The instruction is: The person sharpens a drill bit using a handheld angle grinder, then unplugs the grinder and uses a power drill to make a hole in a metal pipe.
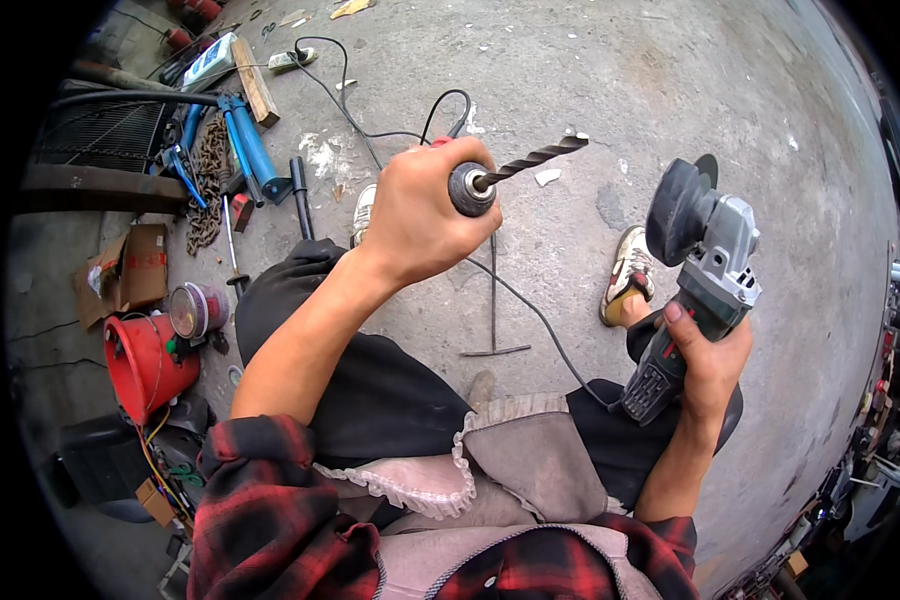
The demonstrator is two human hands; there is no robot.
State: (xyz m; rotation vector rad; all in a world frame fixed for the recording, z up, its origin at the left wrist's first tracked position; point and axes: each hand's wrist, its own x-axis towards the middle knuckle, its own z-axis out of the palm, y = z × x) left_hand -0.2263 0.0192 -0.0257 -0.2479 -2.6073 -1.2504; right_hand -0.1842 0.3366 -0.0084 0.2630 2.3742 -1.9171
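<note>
Person seated or crouched low over a concrete floor (560, 70), knees apart. Left hand (420, 215) raised in front of the body, fingers curled firmly round a drill chuck (470, 192); whatever lies behind the chuck is mostly hidden by the fist. Dark twist bit (535, 162) seated in the chuck, slanting up and to the right, tip clear of everything. Right hand (710, 360) clamped on the body of an angle grinder (710, 285), thumb along its upper face; tool held above the right knee, head uppermost, black round guard or disc facing left. Black cable (545, 318) runs from the grinder's rear end up toward the left hand, passing behind it. Between the feet, a thin T-shaped rod (494, 300) on the floor. Dress: pinkish apron (540, 455), black trousers (380, 390), red-and-black plaid sleeves (255, 500). At left, a red bucket (165, 378), opened cardboard box (142, 268), rusty chain (208, 165), wooden block (255, 82).
</note>
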